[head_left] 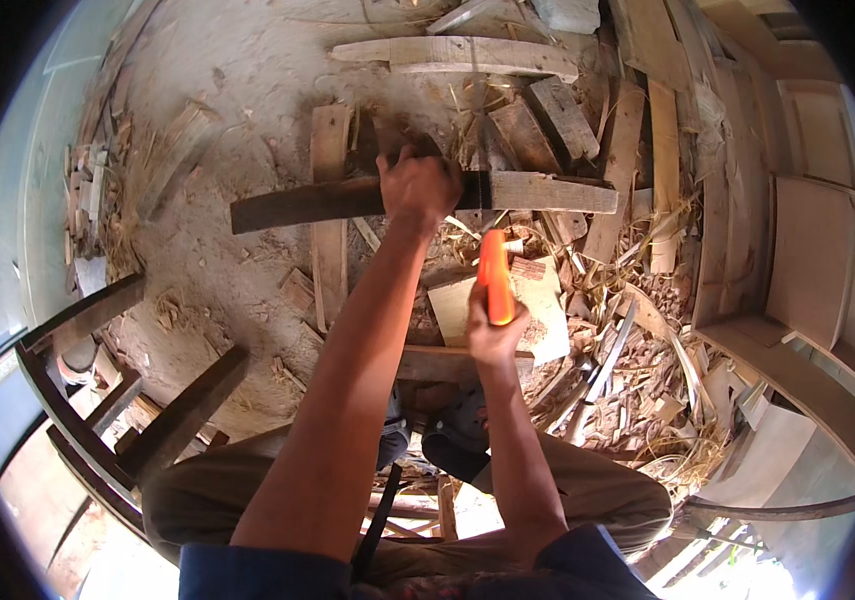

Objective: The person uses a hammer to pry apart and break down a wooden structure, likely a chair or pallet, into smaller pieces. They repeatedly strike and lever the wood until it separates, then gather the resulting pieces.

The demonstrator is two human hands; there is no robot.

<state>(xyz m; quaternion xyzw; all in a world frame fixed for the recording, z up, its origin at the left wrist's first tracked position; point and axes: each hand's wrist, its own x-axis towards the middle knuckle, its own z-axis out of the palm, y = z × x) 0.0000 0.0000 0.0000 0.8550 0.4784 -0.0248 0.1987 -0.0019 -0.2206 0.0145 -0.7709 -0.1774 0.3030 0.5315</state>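
My left hand (420, 187) is closed over a curved wooden plank (308, 205), gripping it near its middle. The plank's left part is dark and its right part pale. My right hand (497, 335) is wrapped round the orange handle of a handsaw (495, 270). Its thin blade, seen nearly edge-on and blurred, crosses the plank just right of my left hand, where dark wood meets pale. An upright-lying board (330, 250) passes under the plank's left part. Below the saw handle lies a pale flat board (548, 335) with sawdust on it.
Offcuts and shavings (638, 385) cover the floor at the right. A long pale beam (483, 57) lies beyond the plank. Dark wooden framing (78, 400) stands at the left. Wooden panels (813, 260) line the right side. My shoes (458, 430) are close below the work.
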